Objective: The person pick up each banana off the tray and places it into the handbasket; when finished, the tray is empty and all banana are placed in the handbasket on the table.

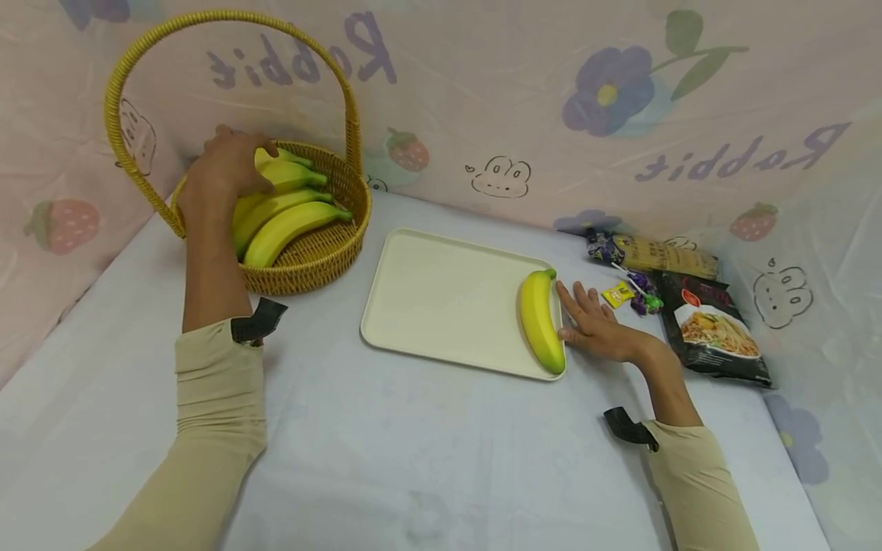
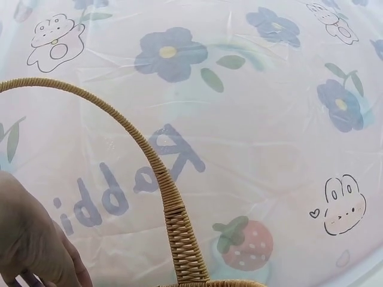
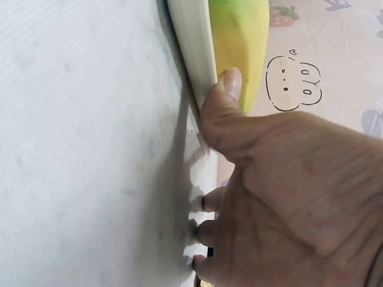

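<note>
A wicker basket (image 1: pixel 306 275) with a tall arched handle holds several yellow bananas (image 1: pixel 292 233). My left hand (image 1: pixel 223 168) reaches under the handle and lies over the bananas at the basket's left side, thumb and forefinger spread across them; its other fingertips are hidden. In the left wrist view the left hand (image 2: pixel 36 239) shows only at the lower left corner. A single banana (image 1: pixel 540 321) lies along the right end of a cream rectangular tray (image 1: pixel 441 298). My right hand (image 1: pixel 596 325) rests beside that end with fingers extended, its thumb at the tray's rim next to the banana.
Right of the tray lie a long tan packet (image 1: pixel 664 256), a black noodle packet (image 1: pixel 717 329), a small yellow sweet (image 1: pixel 618 294) and wrapped lollipops (image 1: pixel 645 295). A printed cloth wall (image 1: pixel 448 99) rises behind the white-covered table (image 1: pixel 413 451).
</note>
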A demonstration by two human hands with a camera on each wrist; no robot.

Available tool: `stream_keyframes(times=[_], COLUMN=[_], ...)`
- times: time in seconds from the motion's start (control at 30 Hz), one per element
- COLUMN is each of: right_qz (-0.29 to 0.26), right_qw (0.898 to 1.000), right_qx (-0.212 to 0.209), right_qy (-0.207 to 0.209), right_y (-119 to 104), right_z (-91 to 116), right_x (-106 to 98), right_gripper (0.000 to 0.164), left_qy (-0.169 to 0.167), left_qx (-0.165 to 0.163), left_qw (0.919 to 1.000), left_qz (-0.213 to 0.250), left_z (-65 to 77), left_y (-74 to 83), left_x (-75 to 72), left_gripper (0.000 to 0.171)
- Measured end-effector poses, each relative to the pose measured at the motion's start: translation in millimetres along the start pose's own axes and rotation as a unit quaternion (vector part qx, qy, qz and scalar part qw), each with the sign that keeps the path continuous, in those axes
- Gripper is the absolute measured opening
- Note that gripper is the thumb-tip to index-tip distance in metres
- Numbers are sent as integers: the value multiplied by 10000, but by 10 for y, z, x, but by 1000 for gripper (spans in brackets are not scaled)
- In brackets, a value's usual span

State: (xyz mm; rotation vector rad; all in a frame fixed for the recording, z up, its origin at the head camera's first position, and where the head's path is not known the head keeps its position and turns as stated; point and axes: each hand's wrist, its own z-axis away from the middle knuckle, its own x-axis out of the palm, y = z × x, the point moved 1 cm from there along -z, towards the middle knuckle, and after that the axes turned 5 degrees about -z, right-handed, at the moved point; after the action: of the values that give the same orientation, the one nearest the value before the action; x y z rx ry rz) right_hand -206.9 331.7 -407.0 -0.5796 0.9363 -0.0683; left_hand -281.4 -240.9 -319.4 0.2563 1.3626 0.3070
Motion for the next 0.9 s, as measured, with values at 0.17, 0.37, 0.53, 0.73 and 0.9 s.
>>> stream_keyframes(times=[0.17, 0.37, 0.53, 0.73, 0.9], right_qz=[-4, -226, -112, -13, -91], right_qw=[10000, 9995, 9999, 10000, 9999], right_qx=[-8, -192, -120, -18, -118], right_qy=[-9, 68, 39, 15, 49], right_y=[-2, 14, 22, -18, 27], right_z=[-18, 26, 20, 4, 4], right_x=[0, 4, 7, -8, -7], right_gripper=[90, 91, 89, 91, 91], left_qy=[36, 72, 184, 266, 156], left_qx=[38, 388, 1041, 1416, 1641], left_qw=[10000, 9992, 9944, 9895, 9863], left_qz=[46, 39, -2, -79, 2], left_z=[38, 78, 65, 71, 106], left_y=[31, 135, 256, 388, 535], left_x=[-25, -56, -86, -93, -80], left_gripper=[70, 67, 62, 59, 53])
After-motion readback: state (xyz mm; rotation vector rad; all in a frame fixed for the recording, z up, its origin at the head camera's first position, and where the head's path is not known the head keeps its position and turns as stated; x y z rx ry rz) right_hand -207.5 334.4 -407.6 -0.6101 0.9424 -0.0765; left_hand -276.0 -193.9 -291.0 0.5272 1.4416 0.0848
